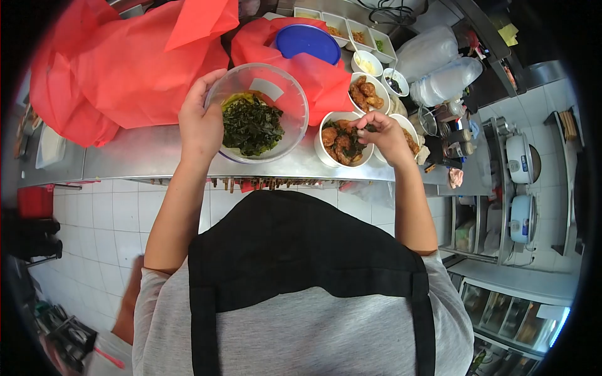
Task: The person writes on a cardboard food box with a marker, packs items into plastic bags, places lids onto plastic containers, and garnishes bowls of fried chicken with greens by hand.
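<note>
My left hand (202,116) grips the rim of a clear round plastic tub (293,106), tilted toward me. Dark green shredded seaweed (252,125) lies in the tub. My right hand (387,138) is above the right side of a white bowl (321,150), its fingertips pinched on a little dark seaweed. Brown fried pieces (343,149), which look like chicken, fill that bowl with dark green shreds on top. Behind it stands another white bowl with fried pieces (366,94). A third bowl (411,135) is partly hidden by my right hand.
Red bags (132,69) cover the back left of the steel counter (144,150). A blue lid (307,44) lies on red material. Small bowls (367,62) and a tray of toppings (357,34) stand at the back. Plastic-wrapped stacks (446,81) and bottles (461,135) are on the right.
</note>
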`<state>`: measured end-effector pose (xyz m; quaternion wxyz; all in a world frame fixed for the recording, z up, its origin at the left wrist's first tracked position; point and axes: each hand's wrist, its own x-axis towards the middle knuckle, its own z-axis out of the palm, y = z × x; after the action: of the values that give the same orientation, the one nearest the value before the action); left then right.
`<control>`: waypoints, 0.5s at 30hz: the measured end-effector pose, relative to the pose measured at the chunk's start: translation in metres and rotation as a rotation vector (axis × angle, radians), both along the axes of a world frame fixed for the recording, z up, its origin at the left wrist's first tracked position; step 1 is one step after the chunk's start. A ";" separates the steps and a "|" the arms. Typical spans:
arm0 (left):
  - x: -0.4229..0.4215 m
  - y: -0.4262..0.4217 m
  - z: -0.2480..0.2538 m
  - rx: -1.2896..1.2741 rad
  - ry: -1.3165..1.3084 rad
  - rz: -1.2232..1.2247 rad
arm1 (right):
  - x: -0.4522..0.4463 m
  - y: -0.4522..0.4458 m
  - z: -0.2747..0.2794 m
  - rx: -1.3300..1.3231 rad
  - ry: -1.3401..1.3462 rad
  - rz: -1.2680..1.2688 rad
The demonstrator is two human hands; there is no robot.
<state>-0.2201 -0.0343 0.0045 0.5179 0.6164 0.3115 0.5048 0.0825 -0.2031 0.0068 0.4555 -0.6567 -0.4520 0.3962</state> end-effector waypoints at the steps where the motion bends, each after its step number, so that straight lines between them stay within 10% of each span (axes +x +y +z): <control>1: 0.000 0.000 0.000 0.010 0.007 0.010 | 0.003 0.000 -0.003 0.043 0.044 -0.020; 15: 0.015 -0.032 0.003 0.085 0.066 0.210 | 0.099 0.078 0.028 -0.198 -0.607 -0.256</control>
<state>-0.2054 -0.0665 0.0079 0.4250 0.6181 0.3694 0.5486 0.1814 -0.1253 0.0351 0.2802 -0.8372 -0.4400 0.1643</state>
